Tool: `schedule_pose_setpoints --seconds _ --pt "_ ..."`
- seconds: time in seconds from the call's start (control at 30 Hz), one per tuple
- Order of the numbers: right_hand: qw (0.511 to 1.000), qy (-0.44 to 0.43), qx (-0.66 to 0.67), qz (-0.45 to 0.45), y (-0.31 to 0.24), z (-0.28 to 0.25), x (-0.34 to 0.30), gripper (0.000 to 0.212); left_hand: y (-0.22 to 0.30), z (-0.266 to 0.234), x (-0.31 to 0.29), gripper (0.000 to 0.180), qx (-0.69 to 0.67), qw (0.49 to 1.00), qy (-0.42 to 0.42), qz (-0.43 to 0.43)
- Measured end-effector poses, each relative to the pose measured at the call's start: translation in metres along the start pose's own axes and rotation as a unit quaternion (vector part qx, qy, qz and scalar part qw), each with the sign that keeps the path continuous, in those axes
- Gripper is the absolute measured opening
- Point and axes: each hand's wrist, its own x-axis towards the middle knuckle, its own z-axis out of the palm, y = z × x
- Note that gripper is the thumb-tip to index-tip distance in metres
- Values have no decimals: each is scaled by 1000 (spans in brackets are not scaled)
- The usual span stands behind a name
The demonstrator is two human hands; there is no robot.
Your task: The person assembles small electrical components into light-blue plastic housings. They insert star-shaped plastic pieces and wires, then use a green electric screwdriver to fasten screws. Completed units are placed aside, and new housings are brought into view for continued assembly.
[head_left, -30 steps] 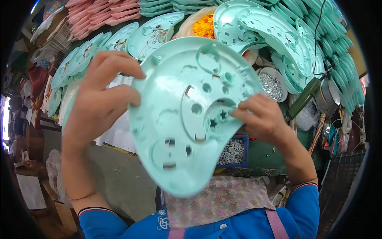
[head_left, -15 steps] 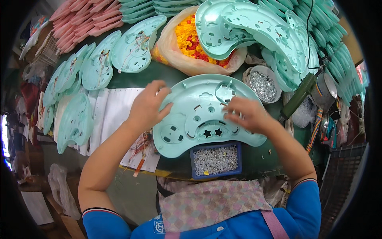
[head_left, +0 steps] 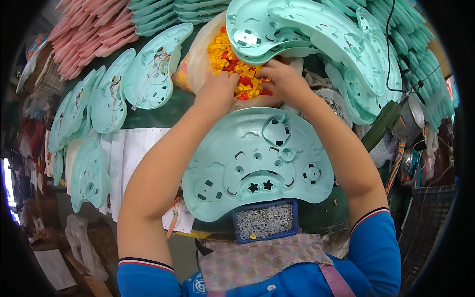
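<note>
Both hands reach into a clear plastic bag (head_left: pixel 200 74) of small yellow and red plastic pieces (head_left: pixel 225 52). On its left side my left hand (head_left: pixel 217 90) has its fingers bunched down at the pieces; what they hold, if anything, is hidden. My right hand (head_left: pixel 284 81) is over the right side, thumb and fingers apart, tips at the pieces. Nearer me, beneath my forearms, lies a mint-green curved plastic shell (head_left: pixel 257 158) with star-shaped holes and round recesses. Neither hand touches it. Its lower edge overlaps a blue tray (head_left: pixel 295 218) of small clear and metal parts.
Mint-green shells with wires (head_left: pixel 153 67) line the left. More green shells (head_left: pixel 326 44) overhang the bag's far side. A bowl of shiny parts (head_left: pixel 336 104), partly behind my right forearm, and a dark green tool (head_left: pixel 381 126) are at right. Pink shells (head_left: pixel 94 37) are stacked far left.
Both hands have left the green shell and moved away from me to the bag of yellow and red pieces. The whole view has shifted slightly.
</note>
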Motion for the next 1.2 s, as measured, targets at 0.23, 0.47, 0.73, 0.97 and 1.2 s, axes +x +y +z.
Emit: schedule_pose_setpoints --seconds 0.23,0.47,0.73,0.97,1.2 --pt "1000 -12 2 -27 4 15 -11 28 1 9 -13 30 -47 978 160 129" --pt "992 124 5 20 -17 0 -19 21 -8 11 4 28 -38 967 161 194" --pt "932 -319 126 -120 -88 -52 -114 18 38 -9 -110 27 -378 917 -12 124" --pt "937 -335 89 -38 -108 -34 -125 17 56 3 -158 29 -342 925 -70 151" --pt "969 -240 45 30 -125 -20 -145 18 53 19 -158 22 -254 924 -34 285"
